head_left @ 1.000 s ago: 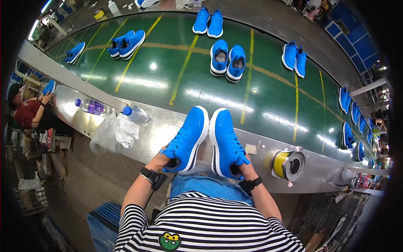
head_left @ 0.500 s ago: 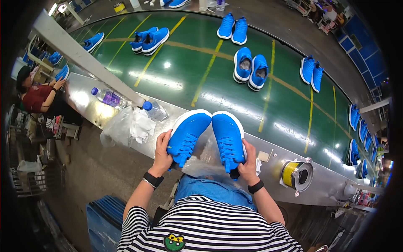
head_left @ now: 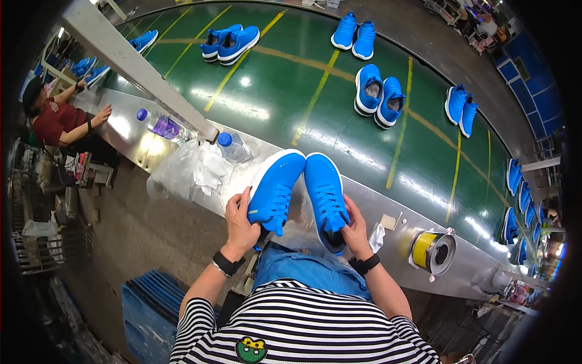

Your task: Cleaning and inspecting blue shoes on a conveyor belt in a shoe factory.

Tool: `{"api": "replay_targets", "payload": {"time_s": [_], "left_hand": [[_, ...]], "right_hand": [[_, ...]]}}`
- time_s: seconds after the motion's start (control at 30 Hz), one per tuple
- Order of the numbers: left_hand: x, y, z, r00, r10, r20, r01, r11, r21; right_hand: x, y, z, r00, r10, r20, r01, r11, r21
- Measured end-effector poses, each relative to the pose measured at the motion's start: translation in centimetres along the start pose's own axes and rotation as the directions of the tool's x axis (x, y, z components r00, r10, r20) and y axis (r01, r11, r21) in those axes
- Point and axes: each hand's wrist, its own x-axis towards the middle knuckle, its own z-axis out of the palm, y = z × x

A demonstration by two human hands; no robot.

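Note:
My left hand (head_left: 240, 223) is closed round the heel side of a blue sneaker (head_left: 274, 191) with blue laces and a white sole. In my right hand (head_left: 357, 228) is the matching sneaker (head_left: 324, 188), gripped near its heel, with part of its dark opening showing. Both toes point away from me, close together at the tips, while the heels stand apart. The pair is above the metal ledge (head_left: 388, 255) at the near side of the green conveyor belt (head_left: 254, 91). My palms and the soles' undersides are hidden.
Several pairs of blue sneakers (head_left: 380, 97) stand on the belt. At left on the ledge are two plastic bottles (head_left: 233, 147), crumpled white paper (head_left: 212, 168) and a slanting metal post (head_left: 139, 67). A yellow-labelled tin (head_left: 433, 252) sits at right. Another person (head_left: 60, 118) works at far left.
The sneakers have come closer together at the toes, and the right one has turned to show more of its opening. At far left, the other person's arms have spread apart.

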Motion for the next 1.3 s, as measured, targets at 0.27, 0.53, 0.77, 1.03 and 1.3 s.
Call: {"api": "replay_targets", "payload": {"time_s": [0.27, 0.53, 0.77, 1.03, 1.3], "left_hand": [[-0.8, 1.0, -0.5, 1.000, -0.017, 0.005, 0.017, 0.997, 0.080], [1.1, -5.3, 2.9, 0.983, -0.024, 0.180, 0.024, 1.000, 0.002], [3.4, -9.6, 5.0, 0.815, -0.193, 0.546, 0.433, 0.829, -0.353], [3.8, -7.0, 2.6, 0.770, -0.176, 0.613, 0.528, 0.715, -0.459], [6.5, -4.6, 1.9, 0.696, -0.266, 0.667, 0.677, 0.553, -0.486]], "right_hand": [[-0.2, 0.0, 1.4, 0.998, -0.055, -0.012, 0.051, 0.976, -0.211], [2.4, 0.3, 5.6, 0.968, -0.242, 0.064, 0.226, 0.735, -0.639], [6.0, 4.1, 1.7, 0.972, 0.161, 0.174, -0.114, 0.961, -0.251], [4.2, 1.0, 1.4, 0.934, 0.290, 0.211, -0.283, 0.957, -0.062], [5.1, -1.9, 1.0, 0.881, 0.473, -0.007, -0.462, 0.863, 0.203]]}}
